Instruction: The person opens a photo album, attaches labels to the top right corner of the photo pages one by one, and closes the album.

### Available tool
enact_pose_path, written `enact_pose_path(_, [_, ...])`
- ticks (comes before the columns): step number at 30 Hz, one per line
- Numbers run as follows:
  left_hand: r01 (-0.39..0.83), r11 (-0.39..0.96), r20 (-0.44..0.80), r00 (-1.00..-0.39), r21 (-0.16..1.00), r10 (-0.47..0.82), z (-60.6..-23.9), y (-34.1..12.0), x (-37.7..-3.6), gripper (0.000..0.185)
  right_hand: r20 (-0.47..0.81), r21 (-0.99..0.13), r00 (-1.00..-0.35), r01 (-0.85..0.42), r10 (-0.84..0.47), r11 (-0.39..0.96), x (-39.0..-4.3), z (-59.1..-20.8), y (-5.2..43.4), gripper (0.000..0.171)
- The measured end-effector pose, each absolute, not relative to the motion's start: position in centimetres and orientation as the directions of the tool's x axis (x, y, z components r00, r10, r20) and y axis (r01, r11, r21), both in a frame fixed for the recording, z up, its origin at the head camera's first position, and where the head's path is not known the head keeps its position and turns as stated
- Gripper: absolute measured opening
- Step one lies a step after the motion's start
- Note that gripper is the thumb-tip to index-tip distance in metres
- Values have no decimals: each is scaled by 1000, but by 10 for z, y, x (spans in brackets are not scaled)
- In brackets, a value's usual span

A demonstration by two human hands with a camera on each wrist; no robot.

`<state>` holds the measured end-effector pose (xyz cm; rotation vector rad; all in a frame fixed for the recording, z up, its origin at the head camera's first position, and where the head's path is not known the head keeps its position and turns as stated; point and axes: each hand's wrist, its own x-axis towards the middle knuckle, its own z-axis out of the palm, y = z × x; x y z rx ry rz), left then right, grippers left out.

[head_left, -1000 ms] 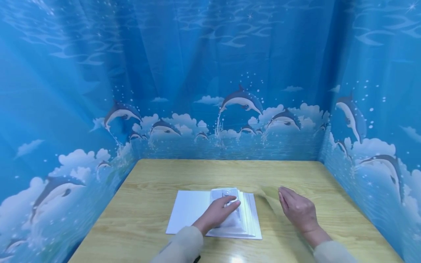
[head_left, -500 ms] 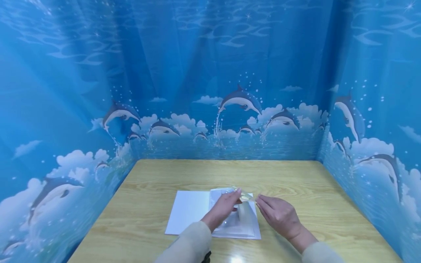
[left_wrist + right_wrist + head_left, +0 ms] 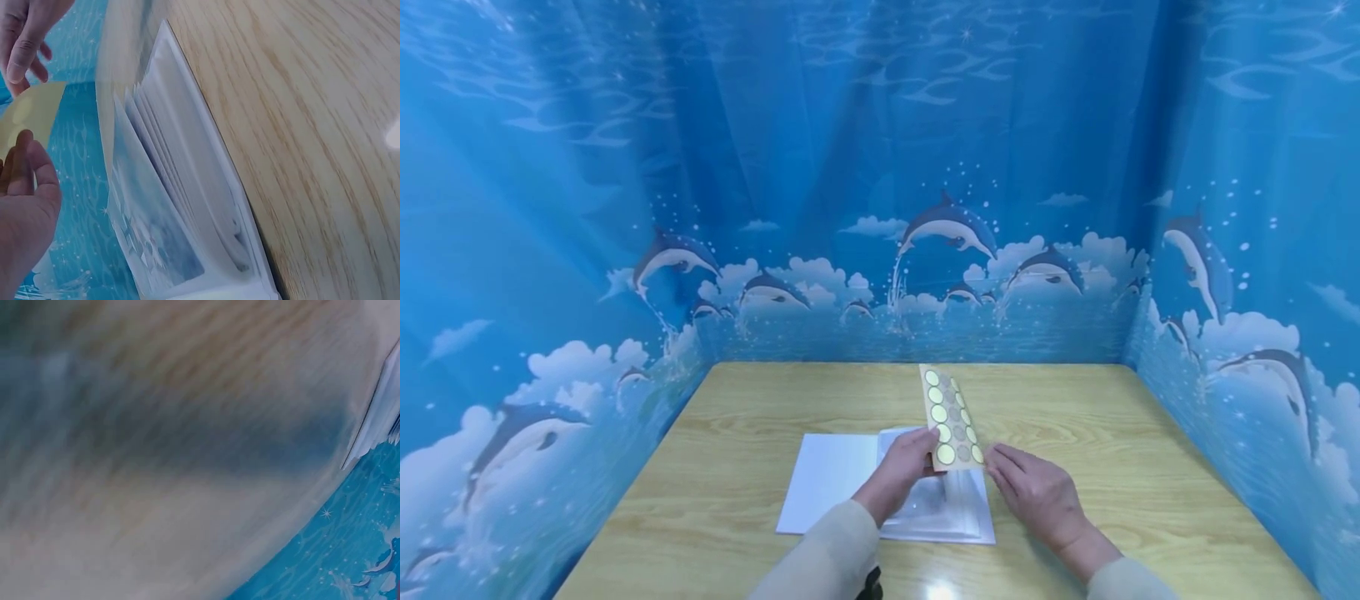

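Head view: both hands meet over the middle of the light wood-grain tabletop (image 3: 1075, 400). Between them stands a narrow tan sheet of round yellow-green stickers (image 3: 951, 417), upright and leaning a little to the left, its lower edge held just above a clear plastic sleeve of white papers (image 3: 942, 508).

Left hand (image 3: 901, 472): fingers (image 3: 922, 446) curled onto the sheet's lower left corner, pinching it. Left wrist view shows a fingertip (image 3: 30, 157) against the pale yellow back of the sheet (image 3: 28, 112).

Right hand (image 3: 1037, 493): fingers (image 3: 1000, 463) bent toward the sheet's lower right corner and touching its edge; whether they truly pinch it cannot be told from the head view. Right wrist view is blurred, showing only wood grain and a white paper edge.

The plastic sleeve rests on a flat white rectangular sheet of paper (image 3: 827, 479), which sticks out to the left of it. Left wrist view shows several white pages (image 3: 181, 187) fanned inside the sleeve, lying on the tabletop.

Cream-coloured sleeves (image 3: 823, 562) cover both forearms. Blue curtain printed with dolphins and clouds (image 3: 880, 208) encloses the tabletop on three sides.
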<state>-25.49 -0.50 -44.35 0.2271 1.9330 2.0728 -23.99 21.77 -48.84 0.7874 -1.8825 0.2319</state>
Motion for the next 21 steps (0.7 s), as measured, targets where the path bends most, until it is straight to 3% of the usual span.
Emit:
enact_pose_path(4, [-118, -53, -93, -936, 992, 338, -441, -9, -256, 43, 755, -227, -626, -527, -194, 819, -235, -486, 216, 34])
enact_pose_path(6, [-126, -50, -101, -931, 991, 352, -441, -11, -257, 43, 583, -488, -810, -413, -66, 769, -233, -482, 213, 38])
enact_pose_path(8, [-142, -52, -113, -925, 989, 363, -441, -12, -258, 43, 377, -702, -926, -269, 23, 659, -233, -477, 209, 48])
enact_pose_path(11, [-147, -51, -118, -920, 988, 373, -441, -13, -258, 42, 105, -896, -993, -70, 56, 438, -235, -471, 202, 64])
enact_pose_path(14, [-151, -45, -123, -917, 987, 380, -441, -14, -257, 42, -63, -972, -997, 70, 37, 225, -239, -468, 196, 70])
enact_pose_path(17, [-158, -31, -134, -914, 987, 382, -442, -15, -256, 42, -148, -987, -989, 149, 29, 65, -242, -466, 192, 63])
enact_pose_path(21, [-153, -33, -130, -921, 988, 368, -444, -16, -255, 40, -182, -983, -982, 181, 50, -36, -244, -464, 190, 52])
